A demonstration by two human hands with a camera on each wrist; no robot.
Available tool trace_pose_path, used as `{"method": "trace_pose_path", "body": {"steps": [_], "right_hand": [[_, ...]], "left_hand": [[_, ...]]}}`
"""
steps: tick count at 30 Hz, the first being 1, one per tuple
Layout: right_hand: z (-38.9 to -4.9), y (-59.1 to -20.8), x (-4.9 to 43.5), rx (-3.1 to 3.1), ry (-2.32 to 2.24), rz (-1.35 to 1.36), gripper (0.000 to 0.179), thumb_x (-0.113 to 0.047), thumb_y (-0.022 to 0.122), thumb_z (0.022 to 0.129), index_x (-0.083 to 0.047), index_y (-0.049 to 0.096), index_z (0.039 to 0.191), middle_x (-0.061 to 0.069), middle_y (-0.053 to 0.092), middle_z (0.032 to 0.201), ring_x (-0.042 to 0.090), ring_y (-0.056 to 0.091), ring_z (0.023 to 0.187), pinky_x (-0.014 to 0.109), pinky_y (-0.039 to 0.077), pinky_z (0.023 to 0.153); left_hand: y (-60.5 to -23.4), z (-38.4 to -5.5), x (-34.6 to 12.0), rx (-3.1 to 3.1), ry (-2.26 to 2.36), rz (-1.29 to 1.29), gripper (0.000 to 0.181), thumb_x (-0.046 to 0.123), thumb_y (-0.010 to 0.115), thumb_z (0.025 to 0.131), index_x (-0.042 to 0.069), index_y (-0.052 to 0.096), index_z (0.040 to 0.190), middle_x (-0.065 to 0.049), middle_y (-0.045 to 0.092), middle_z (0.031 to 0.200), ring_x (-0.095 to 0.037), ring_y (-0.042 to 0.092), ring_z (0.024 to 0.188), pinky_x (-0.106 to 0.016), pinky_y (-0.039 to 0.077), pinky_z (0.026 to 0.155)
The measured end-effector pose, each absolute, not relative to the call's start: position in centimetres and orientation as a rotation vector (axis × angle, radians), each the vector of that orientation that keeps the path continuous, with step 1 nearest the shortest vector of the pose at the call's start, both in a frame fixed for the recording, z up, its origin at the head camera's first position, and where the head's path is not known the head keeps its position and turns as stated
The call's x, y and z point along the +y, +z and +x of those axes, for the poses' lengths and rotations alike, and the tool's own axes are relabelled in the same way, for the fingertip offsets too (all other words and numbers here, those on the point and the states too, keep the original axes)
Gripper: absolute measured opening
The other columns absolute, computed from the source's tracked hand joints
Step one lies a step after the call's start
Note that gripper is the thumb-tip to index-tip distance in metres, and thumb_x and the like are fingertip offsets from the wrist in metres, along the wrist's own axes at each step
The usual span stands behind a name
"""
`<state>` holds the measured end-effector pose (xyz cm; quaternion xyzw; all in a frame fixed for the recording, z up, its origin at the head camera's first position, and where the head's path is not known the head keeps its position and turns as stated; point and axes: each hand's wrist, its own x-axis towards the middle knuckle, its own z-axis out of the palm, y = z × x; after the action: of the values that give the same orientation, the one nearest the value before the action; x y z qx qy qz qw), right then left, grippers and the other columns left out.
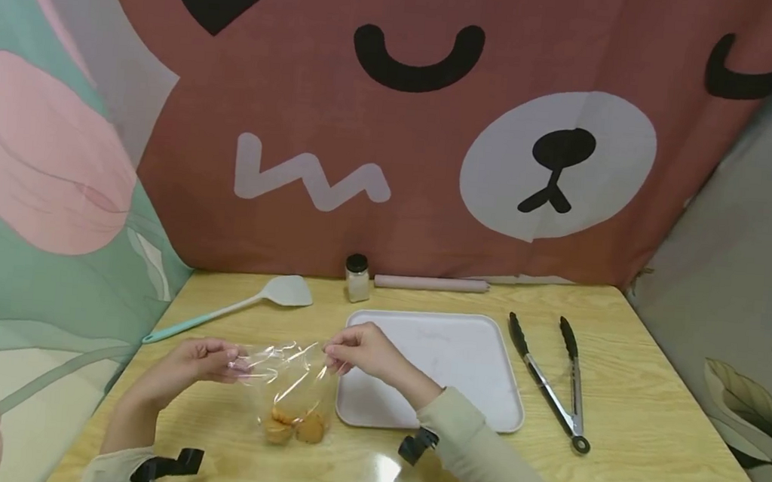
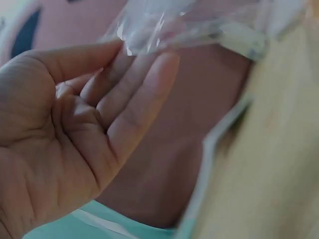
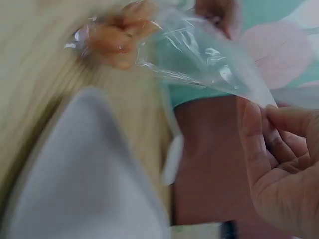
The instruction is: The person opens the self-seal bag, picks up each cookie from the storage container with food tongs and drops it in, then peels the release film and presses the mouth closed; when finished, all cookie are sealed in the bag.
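A clear plastic bag (image 1: 293,377) hangs between the two hands, with several golden-brown baked pieces (image 1: 309,427) gathered at its bottom, perhaps small buns or pastries. My left hand (image 1: 202,363) pinches the bag's upper left corner between thumb and fingers, as the left wrist view also shows. The upper right corner is pinched by my right hand (image 1: 370,352), over the left edge of a white tray (image 1: 443,374). In the right wrist view the bag (image 3: 199,55) stretches from the right fingertips, and the baked pieces (image 3: 112,42) look blurred.
A turner with a pale green handle (image 1: 217,317) lies at the back left. Behind the tray are a black-capped jar (image 1: 357,278) and a pale pink rod (image 1: 432,283). Spread tongs (image 1: 555,383) lie right of the tray on the wooden table (image 1: 656,436).
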<state>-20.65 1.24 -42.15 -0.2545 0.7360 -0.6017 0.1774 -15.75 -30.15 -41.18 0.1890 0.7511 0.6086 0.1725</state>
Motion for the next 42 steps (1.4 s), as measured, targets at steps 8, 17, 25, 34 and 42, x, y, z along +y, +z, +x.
{"method": "trace_pose_path", "body": {"steps": [8,17,25,34,42], "right_hand": [[-25.8,-45.5,-0.7,2.385,-1.586,-0.476,0.015,-0.006,0.063,0.089,0.008,0.069,0.087,0.013,0.067,0.070,0.012,0.058,0.053,0.026,0.052,0.049],[-27.4,-48.7,-1.8,2.688,-1.484,-0.420,0.011,-0.006,0.067,0.086,0.000,0.072,0.078,0.006,0.068,0.067,0.003,0.049,0.046,0.016,0.043,0.045],[-27.9,-48.9,-2.5,2.771,-1.481,-0.331,0.007,-0.006,0.071,0.079,0.000,0.068,0.081,0.003,0.063,0.069,0.006,0.047,0.057,0.018,0.042,0.054],[-27.4,-48.8,-0.7,2.508,-1.739,-0.350,0.044,-0.001,0.067,0.082,0.012,0.054,0.121,0.020,0.064,0.101,0.018,0.064,0.066,0.021,0.050,0.054],[-27.1,-47.2,4.8,2.346,-1.877,-0.255,0.041,-0.006,0.065,0.088,0.009,0.054,0.124,0.020,0.062,0.111,0.012,0.063,0.068,0.024,0.047,0.054]], "left_hand": [[-46.3,-22.5,-29.5,2.191,1.743,0.134,0.040,0.016,0.048,0.100,-0.018,0.048,0.120,-0.010,0.069,0.100,-0.010,0.067,0.085,-0.028,0.055,0.077],[-49.3,-26.5,-28.3,2.153,1.781,-0.072,0.035,0.007,0.048,0.099,-0.020,0.049,0.120,-0.004,0.071,0.087,-0.008,0.067,0.072,-0.024,0.056,0.070],[-49.6,-28.0,-27.9,2.227,1.813,-0.137,0.027,0.004,0.046,0.098,-0.017,0.052,0.113,0.002,0.067,0.077,-0.005,0.065,0.067,-0.020,0.053,0.063],[-49.2,-27.1,-29.6,2.185,1.822,-0.008,0.036,0.007,0.046,0.099,-0.021,0.042,0.121,-0.004,0.067,0.090,-0.006,0.065,0.077,-0.023,0.054,0.075],[-47.3,-25.2,-31.4,2.385,1.772,-0.075,0.044,0.009,0.050,0.098,-0.024,0.040,0.126,-0.006,0.068,0.090,-0.005,0.065,0.075,-0.026,0.055,0.075]]}}
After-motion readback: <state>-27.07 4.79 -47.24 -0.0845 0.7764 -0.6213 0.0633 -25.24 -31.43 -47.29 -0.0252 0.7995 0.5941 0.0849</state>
